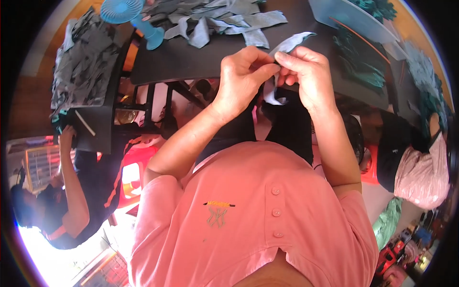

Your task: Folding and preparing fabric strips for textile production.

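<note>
A narrow light-blue fabric strip (292, 43) is pinched between my two hands over the front edge of the dark table (191, 67). Its upper end points away toward the table, and its lower end hangs down below my fingers. My left hand (244, 79) is closed, thumb and forefinger pressed together on the strip. Close against it, my right hand (308, 74) also pinches the fabric with thumb and fingers. The exact spot between the fingertips is too small to make out.
Similar grey-blue strips (224, 24) lie heaped across the table's far side. A blue desk fan (152, 36) stands left of them. Dark green pieces (358, 57) and a clear plastic bin (354, 21) are at right. A co-worker (71, 205) sits at left beside a grey fabric pile (88, 62).
</note>
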`<state>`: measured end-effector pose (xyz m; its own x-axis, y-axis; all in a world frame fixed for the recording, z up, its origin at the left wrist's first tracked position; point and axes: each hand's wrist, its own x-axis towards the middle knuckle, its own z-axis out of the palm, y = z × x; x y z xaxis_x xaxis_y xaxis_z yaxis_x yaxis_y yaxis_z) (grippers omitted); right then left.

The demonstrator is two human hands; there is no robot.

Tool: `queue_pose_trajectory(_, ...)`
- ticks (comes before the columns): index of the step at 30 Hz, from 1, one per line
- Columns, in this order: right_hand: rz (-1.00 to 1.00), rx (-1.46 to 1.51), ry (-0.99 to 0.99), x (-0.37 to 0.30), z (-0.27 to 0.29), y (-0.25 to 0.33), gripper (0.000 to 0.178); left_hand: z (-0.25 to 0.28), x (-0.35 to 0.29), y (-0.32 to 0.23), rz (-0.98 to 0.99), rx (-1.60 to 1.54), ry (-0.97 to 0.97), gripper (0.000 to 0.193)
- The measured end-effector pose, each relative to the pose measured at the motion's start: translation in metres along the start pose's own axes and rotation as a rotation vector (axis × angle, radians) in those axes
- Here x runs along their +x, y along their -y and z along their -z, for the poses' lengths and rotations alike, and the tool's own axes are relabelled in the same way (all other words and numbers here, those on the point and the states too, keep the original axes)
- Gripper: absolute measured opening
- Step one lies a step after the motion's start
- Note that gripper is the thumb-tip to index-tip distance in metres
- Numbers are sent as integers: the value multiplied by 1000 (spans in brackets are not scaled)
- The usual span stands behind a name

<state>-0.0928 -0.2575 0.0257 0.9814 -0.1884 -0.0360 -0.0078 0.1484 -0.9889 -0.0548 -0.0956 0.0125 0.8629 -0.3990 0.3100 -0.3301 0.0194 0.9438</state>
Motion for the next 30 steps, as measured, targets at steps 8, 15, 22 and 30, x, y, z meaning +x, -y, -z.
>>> queue_pose_trajectory(8,-95,18,103,-19,14,-7,16,-9,-11,12,-98,48,77,4)
queue_pose_trajectory(15,-13,-63,-18,-37,12,-32,17,-25,-19,13,212,-192,-17,8)
queue_pose_trajectory(22,-42,16,-3,-40,24,-21,17,-29,-26,9,341,-346,43,18)
queue_pose_trajectory(30,-42,-86,-19,-43,35,-12,18,-28,-29,9,345,-519,71,15)
